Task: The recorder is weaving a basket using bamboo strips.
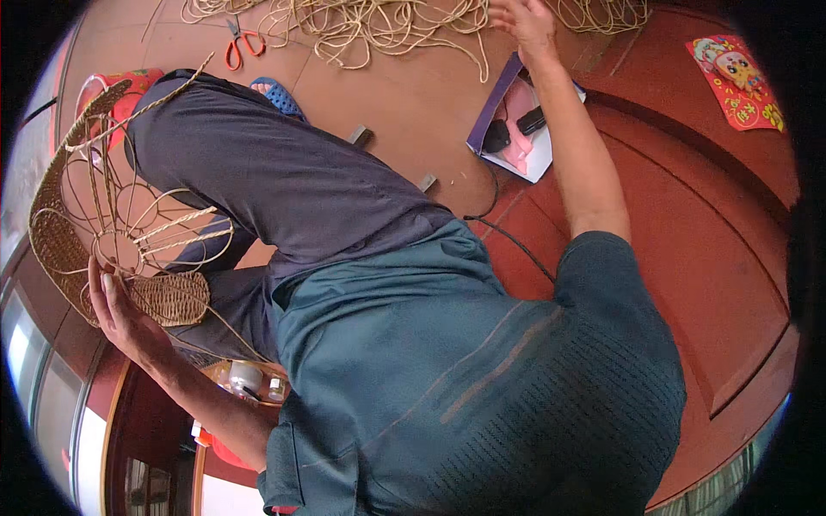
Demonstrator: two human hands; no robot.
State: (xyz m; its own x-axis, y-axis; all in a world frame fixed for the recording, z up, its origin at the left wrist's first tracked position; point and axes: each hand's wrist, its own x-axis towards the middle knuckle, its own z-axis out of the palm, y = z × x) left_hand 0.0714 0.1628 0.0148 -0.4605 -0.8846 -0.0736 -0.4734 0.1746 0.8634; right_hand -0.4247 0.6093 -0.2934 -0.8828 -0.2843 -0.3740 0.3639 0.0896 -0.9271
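On my left, a partly woven basket (56, 211) of wire frame and twisted straw cord leans against my legs. The woven band curves round its outer side, while bare wires and cord strands show in the middle. My left hand (129, 322) grips its lower edge, with thumb and fingers pointing up along the wires. Far ahead, my right hand (527, 30) is stretched out beside a loose heap of straw cord (344, 26). Its fingers look apart, and nothing shows between them; the top edge of the picture cuts off part of the hand.
Red-handled scissors (243, 45) lie on the tiled floor by the cord heap. An open box (542, 159) with dark and pink things stands under my right forearm. A black cable (516, 241) runs from there. A tray (219, 371) with small jars sits below my left forearm.
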